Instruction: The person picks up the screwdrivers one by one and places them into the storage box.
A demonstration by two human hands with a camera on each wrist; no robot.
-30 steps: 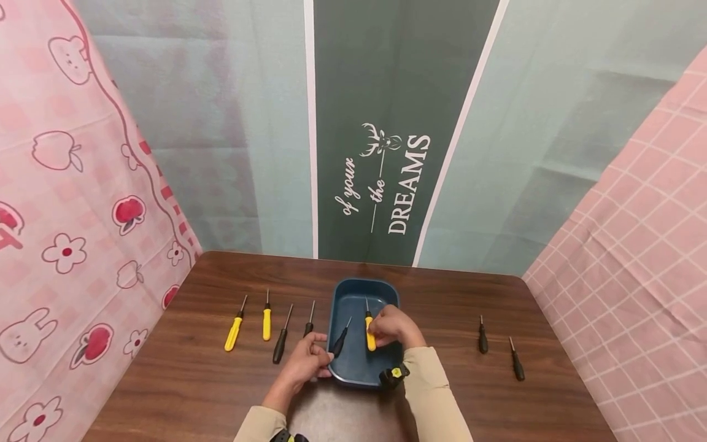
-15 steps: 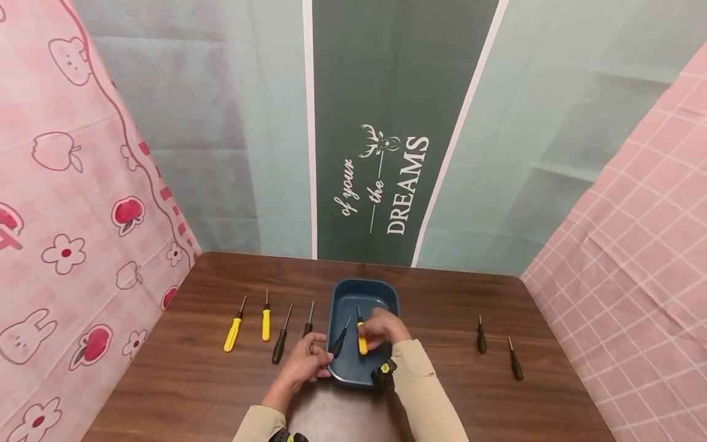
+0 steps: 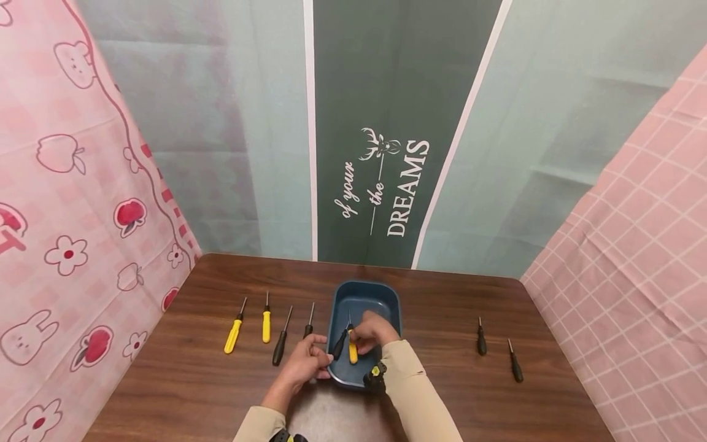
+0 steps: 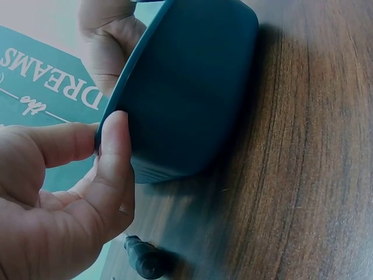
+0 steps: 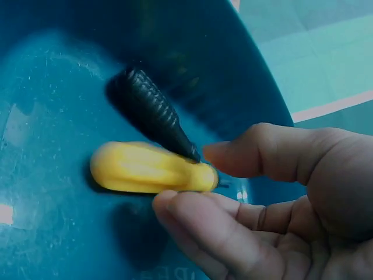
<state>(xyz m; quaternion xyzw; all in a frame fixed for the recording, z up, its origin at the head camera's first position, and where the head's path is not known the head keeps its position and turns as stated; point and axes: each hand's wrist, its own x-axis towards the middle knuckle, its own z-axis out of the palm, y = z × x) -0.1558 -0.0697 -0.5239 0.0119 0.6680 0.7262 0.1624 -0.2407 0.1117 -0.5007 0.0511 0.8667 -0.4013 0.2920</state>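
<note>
A blue rectangular tray (image 3: 393, 294) stands on the table. My left hand (image 3: 306, 359) pinches its left rim between thumb and fingers, seen closely in the left wrist view. Inside the tray, my right hand (image 3: 377, 328) holds a yellow-handled screwdriver (image 5: 140, 169) near the neck, thumb on one side and fingertips on the other. Its shaft points toward the tray's far end. A black-handled screwdriver (image 5: 148, 111) lies slanted in the tray, its neck close against the yellow handle. In the head view, my right fingers partly cover the yellow handle.
Left of the tray lie two yellow screwdrivers (image 3: 234, 334) and two black screwdrivers (image 3: 280, 347), one black handle (image 4: 143, 256) right by my left hand. Two more black screwdrivers (image 3: 516, 367) lie at the right. Curtains (image 3: 265, 153) surround the wooden table (image 3: 442, 307).
My right hand has carried the yellow screwdriver leftward and slightly nearer inside the tray, up beside the black one. My left hand stays on the rim.
</note>
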